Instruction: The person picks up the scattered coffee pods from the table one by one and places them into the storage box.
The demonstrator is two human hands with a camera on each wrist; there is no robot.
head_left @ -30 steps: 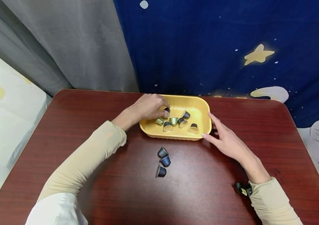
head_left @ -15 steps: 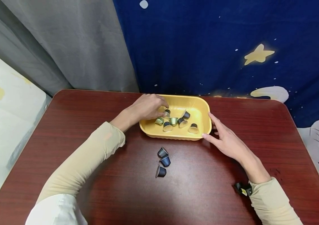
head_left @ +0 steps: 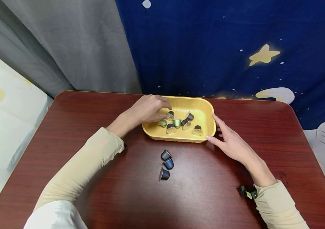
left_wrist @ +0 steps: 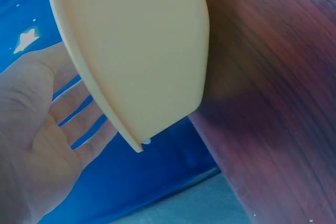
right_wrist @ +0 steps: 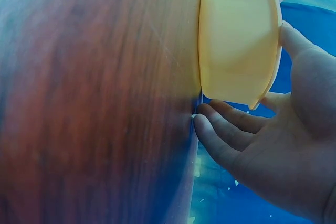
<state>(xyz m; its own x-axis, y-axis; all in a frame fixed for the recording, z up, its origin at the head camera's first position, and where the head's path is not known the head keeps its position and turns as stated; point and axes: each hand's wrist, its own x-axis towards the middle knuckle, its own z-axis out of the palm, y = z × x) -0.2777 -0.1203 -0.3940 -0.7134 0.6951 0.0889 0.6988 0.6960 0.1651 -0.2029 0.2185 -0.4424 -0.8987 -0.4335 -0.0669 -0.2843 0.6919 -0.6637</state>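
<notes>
A yellow plastic tray [head_left: 179, 139] stands near the table's far edge, with several dark coffee capsules [head_left: 197, 130] and two green coffee capsules [head_left: 177, 123] in it. Over its left end reaches my left hand [head_left: 150, 108], thumb and fingers parted beside a dark capsule [head_left: 170, 115] that lies on the tray floor. In the left wrist view the fingers extend behind the tray's rim [left_wrist: 89, 85]. My right hand [head_left: 232, 143] rests against the right end, thumb and index fingertip at the rim and the other fingers loosely bent below it in the right wrist view.
Three dark coffee capsules [head_left: 168, 163] lie in a short row on the brown table [head_left: 202, 190], in front of the tray. A blue curtain [head_left: 202, 47] and a grey curtain [head_left: 93, 47] hang right behind the table. A black strap piece [head_left: 248, 192] sits at the right wrist.
My left thumb and fingers have come apart from the dark capsule, which now lies in the tray. The left hand has drawn slightly left. My right hand and the tray have stayed put.
</notes>
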